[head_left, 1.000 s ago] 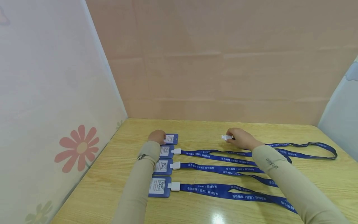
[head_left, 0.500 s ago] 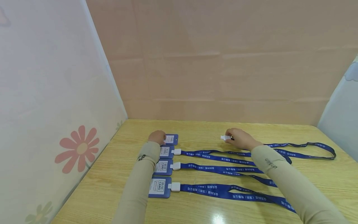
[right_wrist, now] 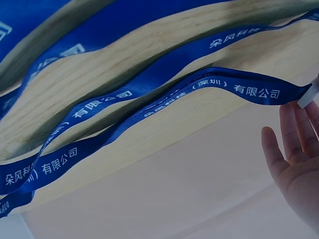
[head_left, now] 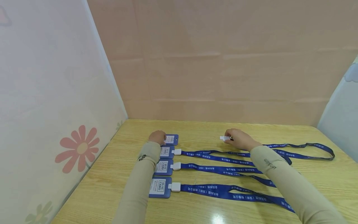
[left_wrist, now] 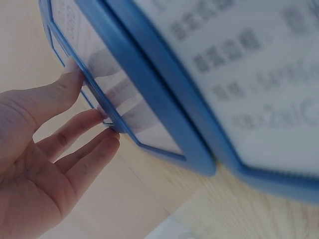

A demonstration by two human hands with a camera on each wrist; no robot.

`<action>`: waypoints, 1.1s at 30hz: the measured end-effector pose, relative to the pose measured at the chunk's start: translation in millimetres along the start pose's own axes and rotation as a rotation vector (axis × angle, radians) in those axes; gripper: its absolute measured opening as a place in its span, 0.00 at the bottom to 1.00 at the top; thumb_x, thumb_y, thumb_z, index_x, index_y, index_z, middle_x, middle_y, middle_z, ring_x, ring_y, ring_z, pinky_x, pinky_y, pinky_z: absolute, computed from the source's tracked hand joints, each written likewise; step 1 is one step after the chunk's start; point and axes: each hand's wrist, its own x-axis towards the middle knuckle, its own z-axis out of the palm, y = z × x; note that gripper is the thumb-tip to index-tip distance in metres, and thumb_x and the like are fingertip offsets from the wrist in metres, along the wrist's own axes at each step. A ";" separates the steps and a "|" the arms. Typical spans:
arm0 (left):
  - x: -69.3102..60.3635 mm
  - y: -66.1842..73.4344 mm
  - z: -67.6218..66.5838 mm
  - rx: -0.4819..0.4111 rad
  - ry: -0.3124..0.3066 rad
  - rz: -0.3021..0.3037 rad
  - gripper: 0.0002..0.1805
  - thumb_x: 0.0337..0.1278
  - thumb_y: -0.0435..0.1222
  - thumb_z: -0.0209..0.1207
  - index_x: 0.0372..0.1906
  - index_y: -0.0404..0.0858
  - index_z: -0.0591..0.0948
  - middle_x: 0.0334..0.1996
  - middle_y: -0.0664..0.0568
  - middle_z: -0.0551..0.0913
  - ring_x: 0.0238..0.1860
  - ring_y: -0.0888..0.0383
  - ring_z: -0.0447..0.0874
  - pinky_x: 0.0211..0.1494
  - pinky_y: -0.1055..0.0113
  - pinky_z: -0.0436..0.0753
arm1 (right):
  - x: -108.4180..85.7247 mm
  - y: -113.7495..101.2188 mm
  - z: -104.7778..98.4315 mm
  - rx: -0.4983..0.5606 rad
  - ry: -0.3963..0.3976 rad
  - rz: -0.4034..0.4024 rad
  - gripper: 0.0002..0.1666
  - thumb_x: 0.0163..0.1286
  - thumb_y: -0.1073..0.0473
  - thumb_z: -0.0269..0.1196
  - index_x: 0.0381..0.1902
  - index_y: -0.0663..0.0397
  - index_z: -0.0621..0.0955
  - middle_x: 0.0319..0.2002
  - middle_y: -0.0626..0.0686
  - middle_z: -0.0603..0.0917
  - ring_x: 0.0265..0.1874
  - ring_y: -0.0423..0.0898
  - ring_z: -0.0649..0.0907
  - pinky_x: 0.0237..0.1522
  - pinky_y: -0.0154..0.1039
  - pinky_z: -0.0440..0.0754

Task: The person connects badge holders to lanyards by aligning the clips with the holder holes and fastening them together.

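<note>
At the far end of a column of blue ID card holders, my left hand (head_left: pixel 157 137) pinches the left edge of the farthest holder (head_left: pixel 175 140). The left wrist view shows the thumb (left_wrist: pixel 72 79) on top of that edge and fingertips at its underside. This holder lies flat with no lanyard joined to it. To the right, my right hand (head_left: pixel 239 138) pinches the white clip (head_left: pixel 226 138) of a blue lanyard (right_wrist: pixel 239 89) just above the table, its narrow white tip pointing left. The clip and holder are apart. Part of the clip is behind the fingers.
Three other card holders (head_left: pixel 167 167) lie nearer me, each joined by a white clip (head_left: pixel 176 166) to a blue lanyard (head_left: pixel 207 168) stretched rightward. The held lanyard's loop (head_left: pixel 321 151) lies at the right of the wooden table (head_left: pixel 190 211). Walls stand behind and at both sides.
My right hand has shifted slightly left with the white clip, and its lanyard's loop has drawn a little the same way. The left hand stays at the far holder.
</note>
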 end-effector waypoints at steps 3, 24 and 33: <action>-1.0 0.5 -0.5 -0.007 0.000 -0.001 0.12 0.45 0.36 0.68 0.38 0.37 0.83 0.44 0.47 0.85 0.47 0.50 0.82 0.50 0.58 0.82 | 0.8 -0.1 1.2 -0.004 0.000 0.003 0.12 0.64 0.58 0.62 0.40 0.61 0.79 0.37 0.56 0.83 0.32 0.45 0.80 0.38 0.45 0.81; 1.8 0.6 1.2 0.006 0.026 0.004 0.13 0.46 0.35 0.68 0.40 0.37 0.84 0.44 0.47 0.85 0.47 0.49 0.82 0.51 0.58 0.81 | 2.2 -3.7 3.2 -0.008 -0.005 -0.006 0.11 0.64 0.59 0.62 0.40 0.61 0.78 0.37 0.57 0.83 0.31 0.45 0.79 0.37 0.45 0.81; 1.7 1.5 0.7 0.006 0.028 0.007 0.14 0.46 0.35 0.68 0.41 0.37 0.84 0.44 0.47 0.85 0.48 0.49 0.82 0.53 0.58 0.81 | 2.0 -3.1 4.8 -0.014 0.002 -0.011 0.11 0.63 0.59 0.62 0.40 0.62 0.78 0.37 0.57 0.83 0.31 0.45 0.79 0.38 0.46 0.82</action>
